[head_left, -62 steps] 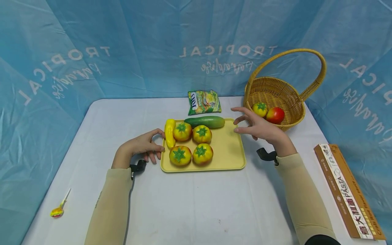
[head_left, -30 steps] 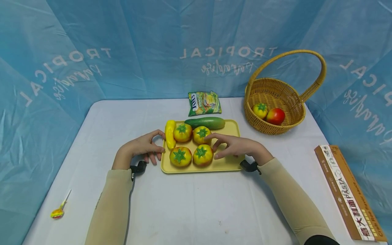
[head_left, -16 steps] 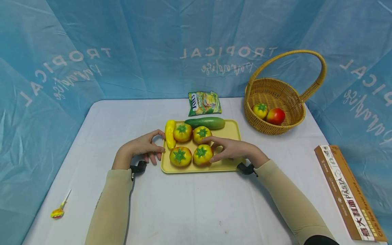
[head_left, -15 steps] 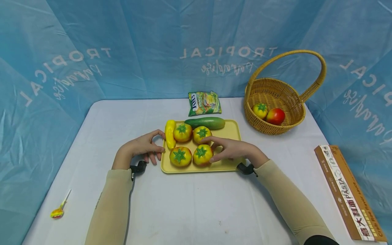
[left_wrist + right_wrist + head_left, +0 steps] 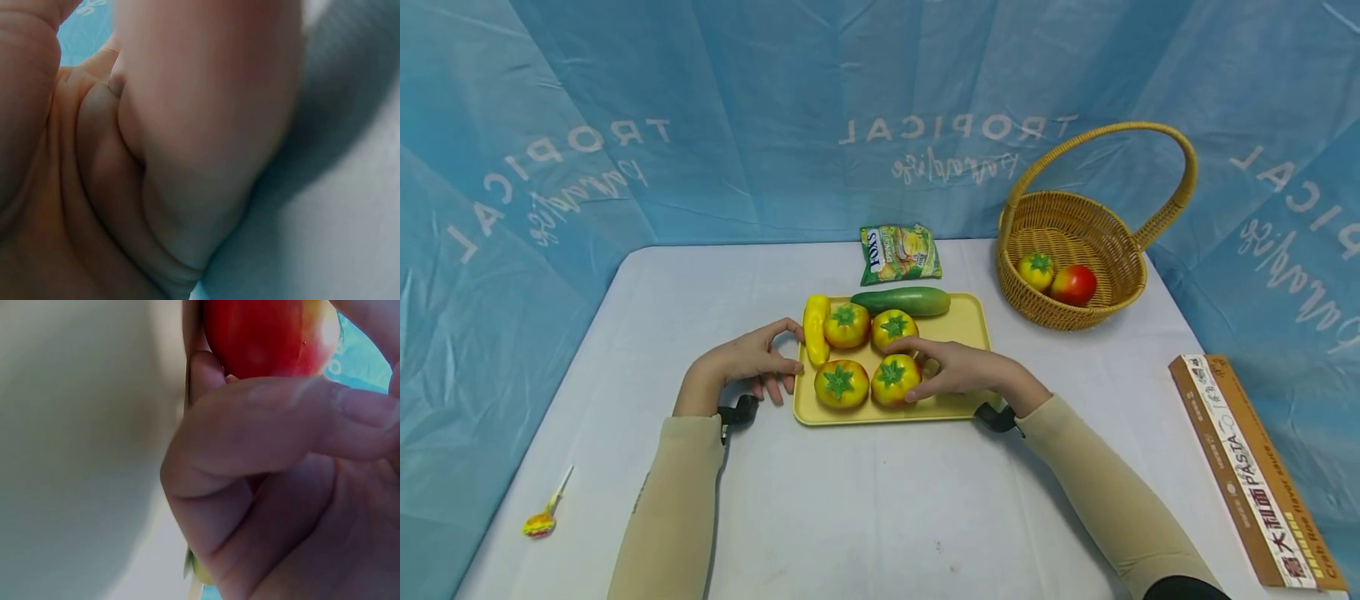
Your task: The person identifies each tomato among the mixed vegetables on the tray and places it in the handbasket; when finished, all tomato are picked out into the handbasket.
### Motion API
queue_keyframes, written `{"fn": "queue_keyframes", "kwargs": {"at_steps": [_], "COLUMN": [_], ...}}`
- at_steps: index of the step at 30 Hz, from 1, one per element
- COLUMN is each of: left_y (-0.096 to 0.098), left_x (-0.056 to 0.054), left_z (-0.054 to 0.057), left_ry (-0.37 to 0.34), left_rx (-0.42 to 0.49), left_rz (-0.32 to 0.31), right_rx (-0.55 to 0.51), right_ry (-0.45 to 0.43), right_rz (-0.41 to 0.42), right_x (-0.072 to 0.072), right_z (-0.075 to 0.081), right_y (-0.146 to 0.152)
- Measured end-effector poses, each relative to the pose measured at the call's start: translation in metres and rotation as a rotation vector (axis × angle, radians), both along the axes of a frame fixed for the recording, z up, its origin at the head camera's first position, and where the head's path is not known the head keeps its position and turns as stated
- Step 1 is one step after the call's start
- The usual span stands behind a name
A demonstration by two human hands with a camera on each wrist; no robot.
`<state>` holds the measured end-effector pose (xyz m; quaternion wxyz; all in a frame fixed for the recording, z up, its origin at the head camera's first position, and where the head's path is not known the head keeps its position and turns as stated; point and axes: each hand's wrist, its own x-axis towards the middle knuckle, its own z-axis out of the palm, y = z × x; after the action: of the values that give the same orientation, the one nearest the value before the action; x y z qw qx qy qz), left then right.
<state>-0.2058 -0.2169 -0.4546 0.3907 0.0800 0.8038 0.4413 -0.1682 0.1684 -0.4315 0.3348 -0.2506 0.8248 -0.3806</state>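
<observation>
My right hand point(image 5: 951, 367) grips the near right fruit on the yellow tray point(image 5: 958, 333). This toy fruit point(image 5: 891, 379) is yellow and red with a green star-shaped cap. Thumb and forefinger lie at its sides; its red side point(image 5: 265, 337) shows past my curled finger in the right wrist view. My left hand point(image 5: 748, 358) rests at the tray's left rim, forefinger arched, thumb tip at the edge, other fingers down by the table. Also on the tray are three similar fruits point(image 5: 841, 383), a yellow banana-shaped toy point(image 5: 816, 329) and a cucumber point(image 5: 902, 301).
A wicker basket point(image 5: 1075, 317) with a tall handle, holding two fruits, stands at the back right. Behind the tray lies a green candy bag point(image 5: 900, 254). A pasta box point(image 5: 1255, 471) lies along the right edge, a lollipop point(image 5: 542, 521) at the left front.
My right hand has come from beside the basket, leftward over the tray, and its thumb and forefinger have closed on the near right fruit. The left hand has stayed at the rim.
</observation>
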Motion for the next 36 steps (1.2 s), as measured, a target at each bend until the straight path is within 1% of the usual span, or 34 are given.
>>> {"fn": "queue_keyframes", "kwargs": {"at_steps": [3,9,20,24,29,33,36], "left_y": [0.0,0.0,0.001,0.001,0.001,0.0,0.001], "left_x": [0.0,0.0,0.0,0.0,0.0,0.0,0.0], "left_z": [0.0,0.0,0.0,-0.001,-0.001,-0.001,-0.001], "left_ry": [0.0,-0.001,-0.002,-0.002,0.007,0.007,0.007], "left_rx": [-0.004,-0.006,-0.006,-0.007,-0.01,-0.012,-0.011], "left_rz": [0.0,0.003,0.001,0.0,0.001,0.003,0.004], "right_rx": [0.02,0.027,-0.015,-0.021,-0.055,-0.084,-0.105], "right_ry": [0.008,0.018,0.019,0.037,0.058,0.04,0.044], "right_rz": [-0.005,-0.01,0.002,-0.003,-0.023,-0.07,-0.106], "right_x": [0.0,0.0,0.002,0.0,-0.003,-0.005,-0.006], "right_z": [0.0,0.0,0.001,0.004,0.01,0.016,0.023], "right_y": [-0.001,-0.002,0.0,0.004,0.01,0.016,0.023]}}
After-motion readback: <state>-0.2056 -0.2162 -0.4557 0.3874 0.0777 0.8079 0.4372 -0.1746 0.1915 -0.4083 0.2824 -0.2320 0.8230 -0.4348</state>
